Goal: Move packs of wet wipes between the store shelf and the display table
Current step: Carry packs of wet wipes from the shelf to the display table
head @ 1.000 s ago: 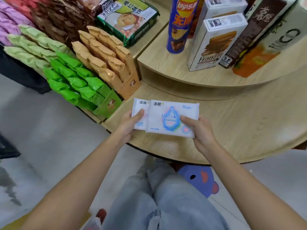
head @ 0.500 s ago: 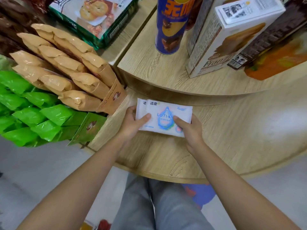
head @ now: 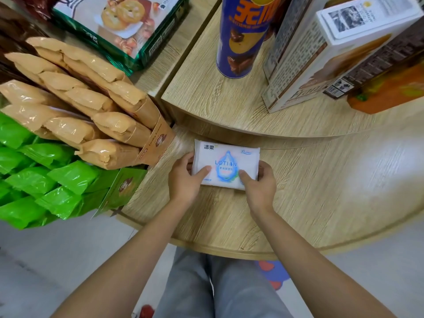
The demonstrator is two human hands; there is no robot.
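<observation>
Left grip [head: 183,182] and right grip [head: 260,187] pinch the wipes [head: 226,165] endwise — over the curved wooden worktop [head: 332,191], grey floor [head: 57,260] below — nearer the upper tier [head: 229,106] than before.

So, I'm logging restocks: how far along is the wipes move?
Done: the wipes pack is at the lower tier of the display table. In hand: the left hand and right hand both grip its ends. To do: letting go; no other packs show.

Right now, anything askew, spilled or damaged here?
Nothing stands out. The wet wipes pack looks intact, held flat between left hand and right hand over the table; the chip can stands upright.
</observation>
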